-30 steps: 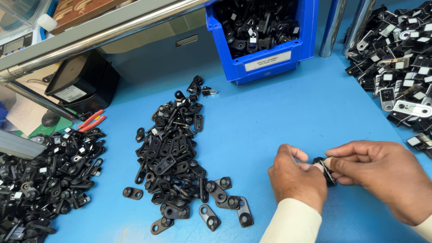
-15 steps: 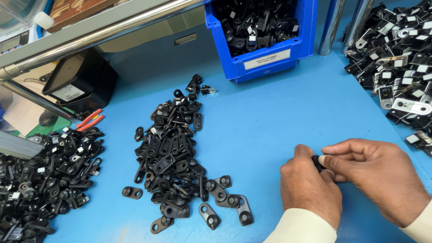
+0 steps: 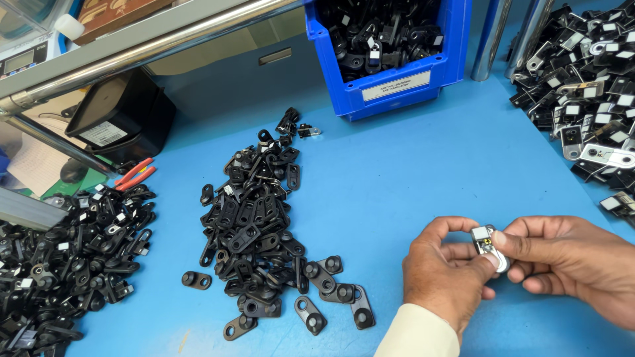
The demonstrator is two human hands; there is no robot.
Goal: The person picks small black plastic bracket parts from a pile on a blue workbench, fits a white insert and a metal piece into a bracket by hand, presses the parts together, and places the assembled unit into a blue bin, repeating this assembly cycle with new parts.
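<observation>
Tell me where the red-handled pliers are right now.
In the head view the red-handled pliers lie at the left of the blue table, beside the black box and just above the left heap of black parts.

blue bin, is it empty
No, the blue bin is filled with black parts up near its rim.

Rectangular white label on the front wall of the blue bin, top centre; white label on the black box, left; grey display screen, top-left corner.
</observation>
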